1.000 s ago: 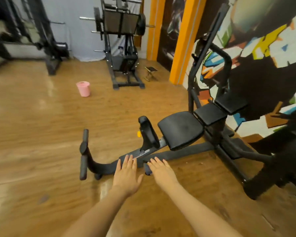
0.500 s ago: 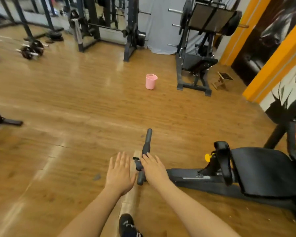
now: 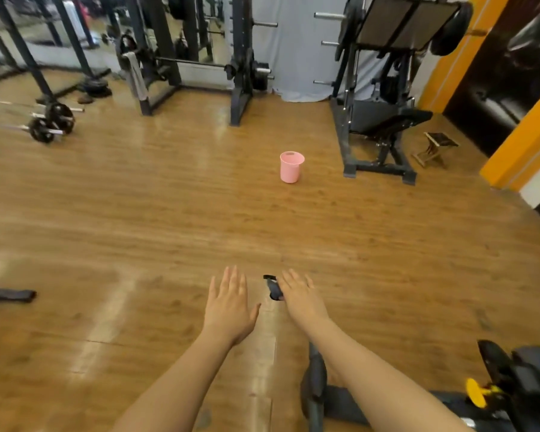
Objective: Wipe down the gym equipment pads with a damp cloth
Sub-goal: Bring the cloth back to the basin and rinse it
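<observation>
Both my hands are stretched out ahead over the wooden floor, palms down, fingers straight and holding nothing. My left hand (image 3: 229, 302) is free of everything. My right hand (image 3: 300, 293) hovers in front of the black handle bar (image 3: 314, 388) of a bench machine, whose tip (image 3: 273, 288) shows beside my fingers. The machine's black pad (image 3: 533, 369) and yellow knob (image 3: 476, 395) sit at the lower right corner. A pink bucket (image 3: 291, 167) stands on the floor ahead. No cloth is in view.
A leg-press machine (image 3: 384, 88) stands at the back right, a small folding stool (image 3: 435, 148) beside it. Squat racks (image 3: 197, 60) and barbells with plates (image 3: 50, 121) fill the back left. An orange pillar (image 3: 524, 145) edges the right wall.
My view has swung left and forward, away from the padded bench machine toward the open floor and pink bucket. Both hands stay flat and held out in front.
</observation>
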{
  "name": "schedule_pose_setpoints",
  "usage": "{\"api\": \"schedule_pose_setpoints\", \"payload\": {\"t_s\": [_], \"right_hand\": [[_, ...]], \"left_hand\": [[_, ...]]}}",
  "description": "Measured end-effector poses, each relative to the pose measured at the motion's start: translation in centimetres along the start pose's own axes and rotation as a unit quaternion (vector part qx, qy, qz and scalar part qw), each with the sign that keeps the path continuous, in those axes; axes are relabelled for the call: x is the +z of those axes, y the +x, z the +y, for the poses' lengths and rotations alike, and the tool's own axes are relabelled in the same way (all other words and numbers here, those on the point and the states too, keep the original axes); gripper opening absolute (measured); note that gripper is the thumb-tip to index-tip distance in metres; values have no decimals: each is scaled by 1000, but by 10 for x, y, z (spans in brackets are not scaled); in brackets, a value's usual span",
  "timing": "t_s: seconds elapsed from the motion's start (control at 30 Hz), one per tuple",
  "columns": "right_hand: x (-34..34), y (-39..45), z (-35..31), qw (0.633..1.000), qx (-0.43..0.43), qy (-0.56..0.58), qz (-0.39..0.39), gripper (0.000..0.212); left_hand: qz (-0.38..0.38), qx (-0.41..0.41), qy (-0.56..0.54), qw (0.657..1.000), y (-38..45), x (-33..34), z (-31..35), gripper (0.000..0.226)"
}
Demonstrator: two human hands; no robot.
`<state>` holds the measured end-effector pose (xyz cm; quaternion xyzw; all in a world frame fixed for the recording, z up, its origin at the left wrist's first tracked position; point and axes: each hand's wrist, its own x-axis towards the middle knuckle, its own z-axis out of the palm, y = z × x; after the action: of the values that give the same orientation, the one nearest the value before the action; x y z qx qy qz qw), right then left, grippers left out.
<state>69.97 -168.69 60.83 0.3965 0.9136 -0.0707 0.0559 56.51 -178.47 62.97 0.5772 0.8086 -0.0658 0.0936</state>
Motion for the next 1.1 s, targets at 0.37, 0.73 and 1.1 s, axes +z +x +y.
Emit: {"api": "schedule_pose_setpoints", "payload": {"t_s": [0.37, 0.73, 1.1], "right_hand": [[-44, 221, 41, 997, 76, -15, 19, 56], [-105, 466, 107, 985, 162, 23, 55, 54], [-154, 723, 283, 953, 256, 137, 92, 49]], "left_hand": [[1, 117, 41, 992, 260, -48, -46, 71], [33, 190, 30, 981, 546, -129, -80, 67], [-149, 116, -553, 812, 838, -197, 4, 26]]}}
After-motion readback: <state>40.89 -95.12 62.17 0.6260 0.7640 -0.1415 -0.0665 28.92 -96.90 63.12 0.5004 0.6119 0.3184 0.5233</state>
